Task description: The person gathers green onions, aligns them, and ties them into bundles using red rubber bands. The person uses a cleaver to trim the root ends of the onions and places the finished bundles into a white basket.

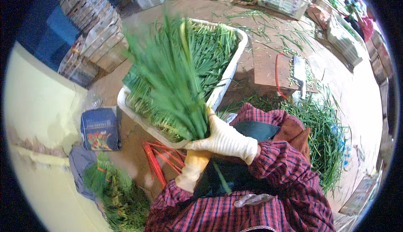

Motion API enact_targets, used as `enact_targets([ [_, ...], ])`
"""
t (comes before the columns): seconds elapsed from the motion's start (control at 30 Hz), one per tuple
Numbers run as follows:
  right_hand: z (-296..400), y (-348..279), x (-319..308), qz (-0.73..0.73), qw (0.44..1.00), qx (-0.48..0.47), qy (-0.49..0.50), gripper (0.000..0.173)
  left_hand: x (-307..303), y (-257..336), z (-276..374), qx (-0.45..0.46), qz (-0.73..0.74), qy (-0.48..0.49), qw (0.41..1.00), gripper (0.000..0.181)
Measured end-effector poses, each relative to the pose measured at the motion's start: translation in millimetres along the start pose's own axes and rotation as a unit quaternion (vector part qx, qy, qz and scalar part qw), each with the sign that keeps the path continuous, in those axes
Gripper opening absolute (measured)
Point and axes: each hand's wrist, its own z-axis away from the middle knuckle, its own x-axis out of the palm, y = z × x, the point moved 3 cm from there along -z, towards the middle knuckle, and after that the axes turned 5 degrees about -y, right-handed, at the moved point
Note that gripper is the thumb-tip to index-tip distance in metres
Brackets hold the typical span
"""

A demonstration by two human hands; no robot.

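Both my hands wear whitish knit gloves with yellow-orange coating. My right hand (pixel 222 139) is wrapped about the lower end of a bunch of long flat green leaves (pixel 176 84), its thumb pointing left. The bunch fans up and away from me, its tips blurred. Just below, my left hand (pixel 196 162) meets the base of the bunch; its fingers are hidden behind the right hand and the stalks, so its grip cannot be made out. Under and behind the bunch stands a white plastic crate (pixel 225 85) filled with cut greens (pixel 217 49).
Right of the crate, a cleaver (pixel 299 71) lies on a wooden board (pixel 270 71). Loose greens (pixel 326 134) are heaped at my right. Red ties (pixel 154 166) and tied green bundles (pixel 110 181) lie at left. Stacked boxes (pixel 104 46) and a white crate (pixel 281 2) stand farther off.
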Motion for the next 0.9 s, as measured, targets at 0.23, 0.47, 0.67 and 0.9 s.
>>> enact_targets([
  [0.23, 15, -32, -128, 0.097, 0.979, 0.032, 0.178, 0.053, 91, 31, -66, -0.055, -0.259, -0.314, 0.912, 0.090],
  [0.47, 115, -33, -210, 0.060, 0.993, 0.097, 0.010, 0.047, 180, 65, -92, 0.044, 0.187, -0.360, 0.913, 0.071],
  [0.67, 190, 17, -232, -0.061, 0.976, 0.195, -0.072, 0.061, 259, 47, -107, -0.040, 0.197, -0.390, 0.899, 0.061],
  [0.9, 217, 40, -251, -0.150, 0.963, 0.048, 0.219, 0.043, 294, -2, -107, -0.070, 0.234, -0.218, 0.945, 0.027],
])
